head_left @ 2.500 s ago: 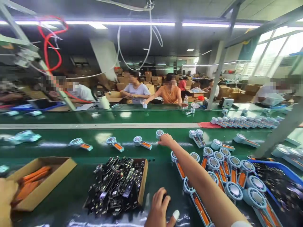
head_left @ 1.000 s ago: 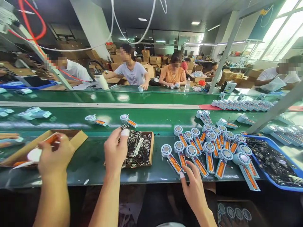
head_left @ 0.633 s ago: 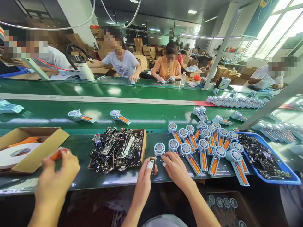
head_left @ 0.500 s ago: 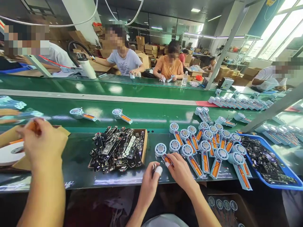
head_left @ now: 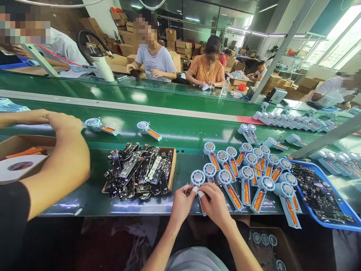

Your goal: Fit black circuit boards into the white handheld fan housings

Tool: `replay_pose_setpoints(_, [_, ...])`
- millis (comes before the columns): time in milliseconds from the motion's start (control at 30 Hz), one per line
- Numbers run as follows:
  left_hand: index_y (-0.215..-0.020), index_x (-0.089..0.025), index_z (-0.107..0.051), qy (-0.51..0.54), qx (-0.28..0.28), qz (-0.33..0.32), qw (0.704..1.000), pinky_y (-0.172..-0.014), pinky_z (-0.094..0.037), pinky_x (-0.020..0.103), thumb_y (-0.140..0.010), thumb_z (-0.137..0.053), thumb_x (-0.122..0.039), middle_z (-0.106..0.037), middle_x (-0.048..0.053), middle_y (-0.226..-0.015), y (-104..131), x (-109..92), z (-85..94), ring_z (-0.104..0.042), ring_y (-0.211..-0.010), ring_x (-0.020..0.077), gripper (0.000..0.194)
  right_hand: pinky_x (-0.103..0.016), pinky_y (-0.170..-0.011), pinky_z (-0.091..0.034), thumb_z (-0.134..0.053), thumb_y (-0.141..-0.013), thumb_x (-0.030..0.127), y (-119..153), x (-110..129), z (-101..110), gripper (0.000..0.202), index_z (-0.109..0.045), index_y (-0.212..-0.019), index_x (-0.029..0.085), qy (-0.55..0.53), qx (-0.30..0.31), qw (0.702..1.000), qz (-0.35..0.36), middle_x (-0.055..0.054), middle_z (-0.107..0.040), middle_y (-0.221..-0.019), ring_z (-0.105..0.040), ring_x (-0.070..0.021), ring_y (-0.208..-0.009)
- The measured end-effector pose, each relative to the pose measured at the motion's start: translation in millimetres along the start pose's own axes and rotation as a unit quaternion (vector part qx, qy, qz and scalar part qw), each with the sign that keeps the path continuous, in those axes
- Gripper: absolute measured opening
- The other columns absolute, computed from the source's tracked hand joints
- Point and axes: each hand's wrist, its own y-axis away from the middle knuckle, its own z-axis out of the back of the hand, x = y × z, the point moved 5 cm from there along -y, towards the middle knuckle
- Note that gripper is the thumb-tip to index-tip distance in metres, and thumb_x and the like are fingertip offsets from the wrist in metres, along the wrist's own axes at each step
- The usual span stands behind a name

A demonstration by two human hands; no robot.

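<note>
Both my hands meet over a light-blue fan unit [head_left: 197,177] with a round head and an orange strip in its handle, near the bench's front edge. My left hand [head_left: 184,203] is closed, thumb and finger pinched at the unit's neck; a thin object shows between its fingers, too small to name. My right hand [head_left: 213,199] has its fingers bent around the handle, its fingertips touching near my left thumb. Several similar fan units [head_left: 244,192] lie to the right. On the left, black circuit boards [head_left: 141,171] are heaped in a cardboard box [head_left: 172,169].
A co-worker's arm [head_left: 63,150] reaches across at the left, over a box with a white reel [head_left: 22,168]. A blue tray [head_left: 324,222] of boards stands right. Two fan units [head_left: 149,130] lie on the green belt [head_left: 180,135]. People sit opposite.
My left hand has moved right to meet my right hand at the fan unit's neck. The co-worker's arm has swung up and right toward the belt. The view has shifted slightly.
</note>
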Motion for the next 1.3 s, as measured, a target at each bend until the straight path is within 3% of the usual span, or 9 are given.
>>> replay_pose_setpoints(133, [-0.066,-0.018,-0.069,0.009,0.001,0.006,1.0,-0.062,-0.048,0.028,-0.073,-0.068,-0.045,-0.067,0.002,-0.063,11,0,2.0,-0.06,-0.063,0.0188,0.028,-0.03,-0.074,-0.053,-0.047,-0.094,0.018,10,-4,9,0.015,-0.062,-0.091,0.02,0.001,-0.079,0.994,-0.075,-0.006,-0.069,-0.089,-0.066,-0.0199,-0.082])
replay_pose_setpoints(233, [-0.072,-0.018,-0.067,0.018,-0.019,0.014,1.0,-0.059,-0.046,0.027,-0.079,-0.064,-0.048,-0.064,0.0,-0.063,25,3,7.6,-0.057,-0.06,0.017,0.031,-0.031,-0.073,-0.052,-0.047,-0.094,0.02,24,10,14,0.013,-0.06,-0.093,0.02,0.062,-0.139,0.986,-0.068,-0.007,-0.067,-0.089,-0.065,-0.0206,-0.081])
replay_pose_setpoints(333, [-0.082,-0.019,-0.069,0.03,-0.032,0.024,0.999,-0.059,-0.045,0.027,-0.084,-0.058,-0.055,-0.061,-0.001,-0.061,39,8,10.0,-0.054,-0.057,0.0161,0.038,-0.028,-0.071,-0.052,-0.046,-0.096,0.019,33,26,2,0.018,-0.063,-0.1,0.021,0.038,-0.065,0.996,-0.04,-0.006,-0.068,-0.087,-0.066,-0.0192,-0.079])
replay_pose_setpoints(433, [-0.088,-0.019,-0.07,0.049,-0.035,0.029,0.998,-0.058,-0.045,0.027,-0.085,-0.058,-0.059,-0.061,-0.001,-0.063,48,12,9.4,-0.052,-0.056,0.0157,0.042,-0.03,-0.073,-0.054,-0.043,-0.096,0.017,31,27,-7,0.028,-0.066,-0.112,0.02,0.028,-0.02,0.997,-0.063,-0.009,-0.071,-0.094,-0.068,-0.0208,-0.084])
replay_pose_setpoints(633, [-0.086,-0.02,-0.07,0.043,-0.029,0.02,0.998,-0.059,-0.045,0.028,-0.084,-0.059,-0.058,-0.059,-0.001,-0.061,52,13,9.1,-0.053,-0.058,0.0174,0.04,-0.027,-0.065,-0.053,-0.055,-0.092,0.02,10,9,-11,0.02,-0.074,-0.098,0.019,-0.04,0.021,0.995,-0.092,-0.005,-0.069,-0.084,-0.063,-0.017,-0.069])
replay_pose_setpoints(767, [-0.079,-0.019,-0.068,0.012,-0.002,0.01,1.0,-0.063,-0.047,0.028,-0.084,-0.059,-0.051,-0.062,0.0,-0.065,47,11,7.7,-0.057,-0.064,0.0185,0.033,-0.03,-0.077,-0.055,-0.052,-0.092,0.014,6,8,-10,0.024,-0.074,-0.1,0.021,-0.045,0.026,0.997,-0.049,-0.008,-0.072,-0.097,-0.068,-0.02,-0.087])
replay_pose_setpoints(900, [-0.077,-0.019,-0.066,-0.007,0.001,0.004,1.0,-0.066,-0.046,0.029,-0.082,-0.058,-0.045,-0.066,0.002,-0.072,40,11,7.8,-0.057,-0.069,0.0192,0.028,-0.034,-0.085,-0.055,-0.045,-0.09,0.006,6,11,-9,0.039,-0.072,-0.113,0.022,-0.015,0.083,0.996,0.005,-0.009,-0.072,-0.107,-0.067,-0.0216,-0.097])
replay_pose_setpoints(1133, [-0.075,-0.021,-0.062,-0.025,-0.025,0.004,0.999,-0.063,-0.044,0.028,-0.084,-0.056,-0.047,-0.06,0.0,-0.068,35,10,14.6,-0.053,-0.065,0.0184,0.029,-0.029,-0.077,-0.055,-0.042,-0.095,0.011,3,8,-1,0.039,-0.071,-0.119,0.022,-0.062,0.099,0.993,-0.02,-0.007,-0.072,-0.097,-0.069,-0.0188,-0.084])
replay_pose_setpoints(1300, [-0.078,-0.02,-0.064,-0.023,-0.013,-0.002,1.0,-0.063,-0.045,0.028,-0.085,-0.055,-0.045,-0.062,0.001,-0.068,37,9,13.9,-0.055,-0.065,0.0183,0.027,-0.025,-0.063,-0.048,-0.055,-0.092,0.017,1,5,-6,0.027,-0.074,-0.11,0.021,-0.016,0.108,0.993,-0.05,-0.003,-0.068,-0.078,-0.06,-0.0164,-0.066])
